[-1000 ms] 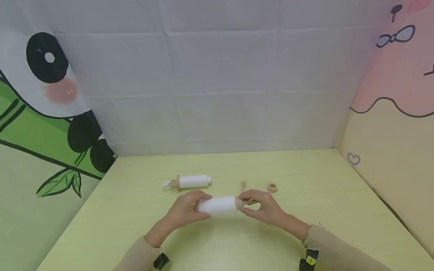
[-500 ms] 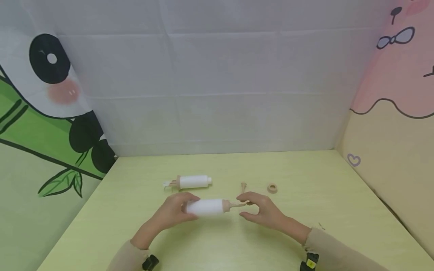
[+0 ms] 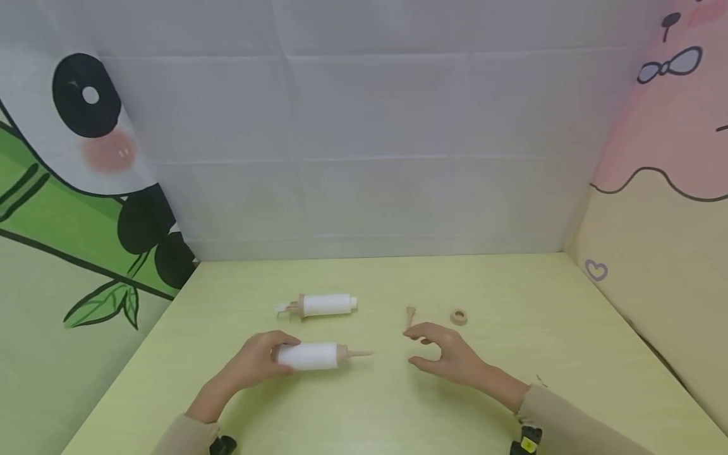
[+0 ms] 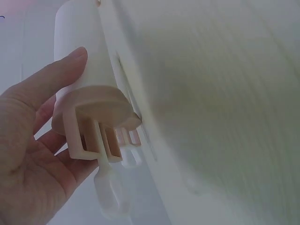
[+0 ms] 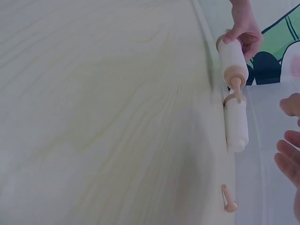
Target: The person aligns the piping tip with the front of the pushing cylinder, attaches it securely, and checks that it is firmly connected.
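A white syringe-like tube (image 3: 308,356) with a thin beige nozzle (image 3: 359,353) lies sideways in the head view, its nozzle pointing right. My left hand (image 3: 258,361) grips its left end between thumb and fingers. In the left wrist view, a beige end cap (image 4: 93,105) carries bracket-shaped handles, with a pale spoon-shaped rod (image 4: 111,192) sticking out. My right hand (image 3: 449,354) is apart from the tube, its thumb and fingers spread around nothing. Just beyond those fingertips lies a small beige nozzle piece (image 3: 410,315), its lower end close to them.
A second white tube (image 3: 327,304) with beige and clear parts at its left end lies behind the held one. To the right sits a beige ring (image 3: 458,316). Beneath everything is the pale yellow tabletop (image 3: 364,417), with printed cloth walls around it.
My left hand has drawn the tube to the left, away from my right hand. The right fingers have let go of the nozzle end, and that hand has hardly moved.
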`<state>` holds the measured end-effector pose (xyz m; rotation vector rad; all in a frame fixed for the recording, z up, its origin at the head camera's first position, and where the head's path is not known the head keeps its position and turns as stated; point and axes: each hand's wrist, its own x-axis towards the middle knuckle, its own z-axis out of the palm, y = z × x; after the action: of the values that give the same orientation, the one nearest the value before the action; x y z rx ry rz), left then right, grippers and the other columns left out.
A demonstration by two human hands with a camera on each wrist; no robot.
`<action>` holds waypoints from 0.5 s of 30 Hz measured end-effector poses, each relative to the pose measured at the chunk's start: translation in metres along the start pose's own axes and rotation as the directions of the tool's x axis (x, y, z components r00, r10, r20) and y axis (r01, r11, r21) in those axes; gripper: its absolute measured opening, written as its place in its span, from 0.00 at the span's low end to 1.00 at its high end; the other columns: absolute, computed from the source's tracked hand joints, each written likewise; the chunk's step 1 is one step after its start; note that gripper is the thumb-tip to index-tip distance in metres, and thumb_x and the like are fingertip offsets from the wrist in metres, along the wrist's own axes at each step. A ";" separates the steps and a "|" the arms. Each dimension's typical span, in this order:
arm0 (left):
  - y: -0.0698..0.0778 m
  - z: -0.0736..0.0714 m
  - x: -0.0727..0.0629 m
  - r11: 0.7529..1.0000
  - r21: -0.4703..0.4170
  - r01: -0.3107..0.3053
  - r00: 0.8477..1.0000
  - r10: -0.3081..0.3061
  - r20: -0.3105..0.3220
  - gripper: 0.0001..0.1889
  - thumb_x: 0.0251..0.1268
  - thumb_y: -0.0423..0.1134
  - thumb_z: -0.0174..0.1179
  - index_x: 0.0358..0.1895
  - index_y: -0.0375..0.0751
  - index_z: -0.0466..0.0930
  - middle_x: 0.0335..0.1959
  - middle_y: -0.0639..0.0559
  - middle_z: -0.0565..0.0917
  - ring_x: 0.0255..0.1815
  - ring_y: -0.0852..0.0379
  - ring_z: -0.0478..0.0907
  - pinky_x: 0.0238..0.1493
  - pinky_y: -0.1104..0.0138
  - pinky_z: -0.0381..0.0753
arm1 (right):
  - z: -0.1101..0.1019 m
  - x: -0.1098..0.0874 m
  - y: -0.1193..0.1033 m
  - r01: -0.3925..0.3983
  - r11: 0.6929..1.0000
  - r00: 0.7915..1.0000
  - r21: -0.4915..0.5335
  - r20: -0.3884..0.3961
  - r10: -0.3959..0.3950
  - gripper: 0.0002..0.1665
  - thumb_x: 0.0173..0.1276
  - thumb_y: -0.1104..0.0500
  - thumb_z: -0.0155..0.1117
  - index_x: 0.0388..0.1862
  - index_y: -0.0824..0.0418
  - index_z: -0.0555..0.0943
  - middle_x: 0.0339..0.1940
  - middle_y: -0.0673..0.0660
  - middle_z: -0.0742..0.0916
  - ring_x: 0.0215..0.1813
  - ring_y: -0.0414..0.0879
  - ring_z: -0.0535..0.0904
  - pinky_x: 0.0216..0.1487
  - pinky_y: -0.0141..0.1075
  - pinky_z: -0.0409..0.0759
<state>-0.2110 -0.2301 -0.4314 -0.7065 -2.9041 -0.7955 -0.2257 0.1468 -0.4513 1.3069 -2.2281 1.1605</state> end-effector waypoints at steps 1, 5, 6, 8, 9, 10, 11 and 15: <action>-0.002 -0.001 -0.001 1.000 0.004 0.008 1.000 -0.008 0.002 0.22 0.37 0.36 0.73 0.41 0.38 0.81 0.40 0.47 0.82 0.40 0.51 0.78 0.38 0.61 0.77 | 0.000 -0.001 0.001 -0.003 1.000 1.000 0.000 0.003 0.003 0.26 0.49 0.68 0.71 0.49 0.65 0.75 0.44 0.60 0.82 0.44 0.51 0.78 0.39 0.39 0.81; -0.011 -0.005 -0.003 1.000 0.008 0.024 1.000 -0.024 0.006 0.22 0.36 0.35 0.73 0.41 0.37 0.81 0.40 0.45 0.82 0.40 0.49 0.78 0.38 0.59 0.77 | 0.001 -0.003 0.004 -0.017 1.000 1.000 -0.010 0.010 0.018 0.26 0.49 0.68 0.71 0.48 0.63 0.75 0.43 0.58 0.82 0.44 0.51 0.78 0.39 0.40 0.81; -0.013 -0.005 -0.004 1.000 0.007 0.022 1.000 -0.022 0.006 0.21 0.36 0.35 0.73 0.41 0.37 0.81 0.40 0.45 0.82 0.40 0.49 0.78 0.38 0.59 0.77 | 0.001 -0.003 0.005 -0.017 1.000 1.000 -0.009 0.010 0.017 0.26 0.48 0.68 0.71 0.48 0.63 0.75 0.43 0.58 0.82 0.44 0.52 0.78 0.39 0.40 0.81; -0.016 -0.005 -0.004 1.000 0.004 0.020 1.000 -0.020 0.006 0.21 0.36 0.34 0.73 0.41 0.37 0.82 0.40 0.45 0.82 0.40 0.49 0.78 0.38 0.60 0.77 | 0.001 -0.004 0.006 -0.012 1.000 1.000 -0.011 0.007 0.012 0.26 0.47 0.69 0.72 0.47 0.65 0.76 0.43 0.59 0.82 0.43 0.53 0.78 0.38 0.41 0.81; -0.018 -0.005 -0.004 1.000 0.002 0.018 1.000 -0.018 0.006 0.21 0.35 0.34 0.73 0.40 0.37 0.82 0.40 0.45 0.83 0.40 0.49 0.78 0.38 0.61 0.77 | 0.001 -0.004 0.006 -0.010 1.000 1.000 -0.011 0.006 0.010 0.26 0.47 0.69 0.72 0.47 0.65 0.76 0.42 0.59 0.82 0.43 0.53 0.78 0.38 0.41 0.81; -0.019 -0.004 -0.004 1.000 0.000 0.017 1.000 -0.017 0.006 0.21 0.35 0.33 0.73 0.40 0.37 0.82 0.39 0.45 0.83 0.40 0.49 0.78 0.38 0.62 0.78 | 0.001 -0.004 0.006 -0.009 1.000 1.000 -0.012 0.006 0.009 0.26 0.47 0.69 0.72 0.47 0.65 0.76 0.42 0.60 0.82 0.42 0.53 0.78 0.38 0.41 0.81; -0.020 -0.004 -0.004 1.000 -0.002 0.017 1.000 -0.017 0.006 0.21 0.35 0.33 0.73 0.40 0.37 0.82 0.39 0.45 0.83 0.40 0.49 0.78 0.38 0.62 0.78 | 0.000 -0.004 0.005 -0.009 1.000 1.000 -0.014 0.007 0.009 0.25 0.47 0.70 0.72 0.47 0.65 0.76 0.42 0.59 0.82 0.42 0.53 0.79 0.38 0.40 0.81; -0.023 -0.002 -0.004 1.000 -0.016 0.022 1.000 -0.022 0.012 0.21 0.35 0.33 0.73 0.40 0.37 0.82 0.40 0.45 0.82 0.41 0.49 0.77 0.38 0.62 0.77 | -0.001 -0.004 0.003 -0.015 1.000 1.000 -0.014 0.025 0.015 0.25 0.49 0.68 0.70 0.48 0.62 0.76 0.43 0.56 0.82 0.43 0.50 0.79 0.39 0.39 0.81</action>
<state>-0.2176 -0.2506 -0.4417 -0.6845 -2.9245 -0.8213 -0.2260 0.1513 -0.4545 1.3085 -2.2634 1.1376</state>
